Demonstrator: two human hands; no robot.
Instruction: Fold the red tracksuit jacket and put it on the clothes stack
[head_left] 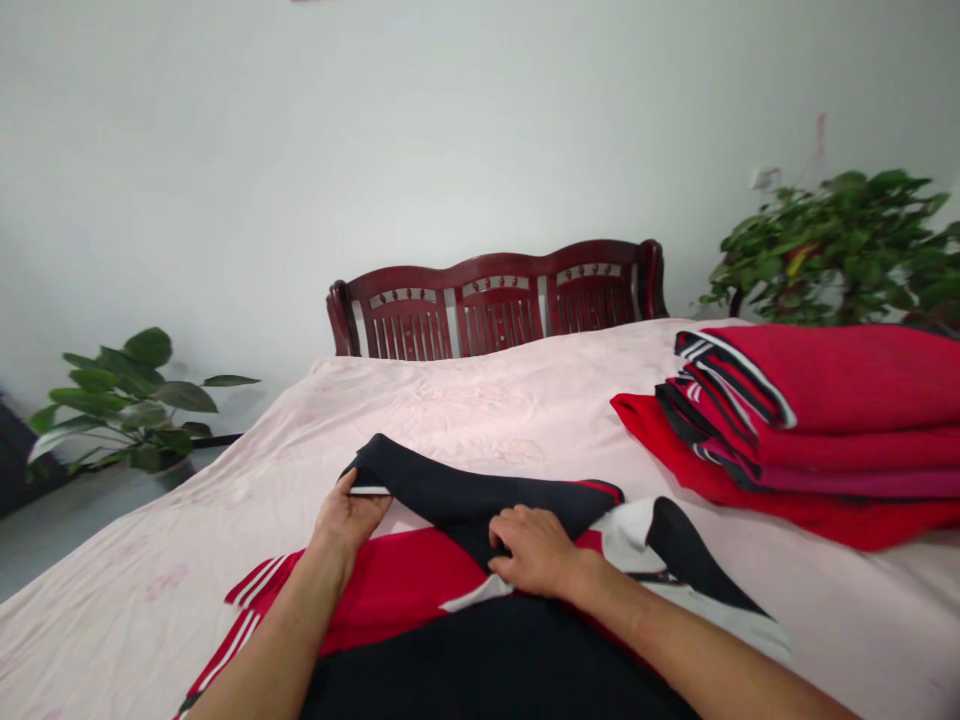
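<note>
A navy, red and white jacket [420, 570] lies spread on the bed in front of me. One dark sleeve [480, 495] is folded across its upper part. At the end of that sleeve, my left hand [354, 515] grips the white-edged cuff, thumb on top and the other fingers underneath. My right hand [534, 550] is closed on the jacket near its middle, fingers curled over the dark cloth; how much fabric is pinched is hidden. White-striped red edging shows at the left, and a white and navy part lies to the right.
Folded red and dark clothes [847, 430] are stacked at the right on the pale pink bedsheet [480, 400]. A carved dark-red wooden bench back [499, 300] stands beyond the bed. Potted plants flank it, one leafy plant [142, 400] left and a bushier plant [840, 250] right.
</note>
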